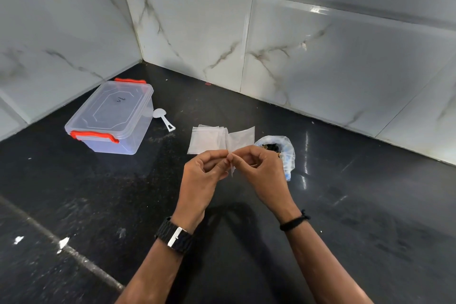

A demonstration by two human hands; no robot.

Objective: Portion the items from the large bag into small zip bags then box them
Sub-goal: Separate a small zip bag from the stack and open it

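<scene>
- Where marbled wall tiles (pixel 197 32) meet in a corner, a glossy black desk (pixel 345 205) carries a lidded clear box (pixel 111 118) with orange clasps, far left.
- Beside it lies a white scoop (pixel 163 118).
- Stacked small zip bags (pixel 207 140) lie centre.
- Left hand (pixel 204 175) and right hand (pixel 261 168), each grip pinching one zip bag (pixel 241 138) above the desk.
- Large bag (pixel 283 153) stands open, right.

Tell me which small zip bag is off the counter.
The small zip bag pinched at its near edge by both the left hand and right hand. The other zip bags lie stacked flat on the counter.
</scene>
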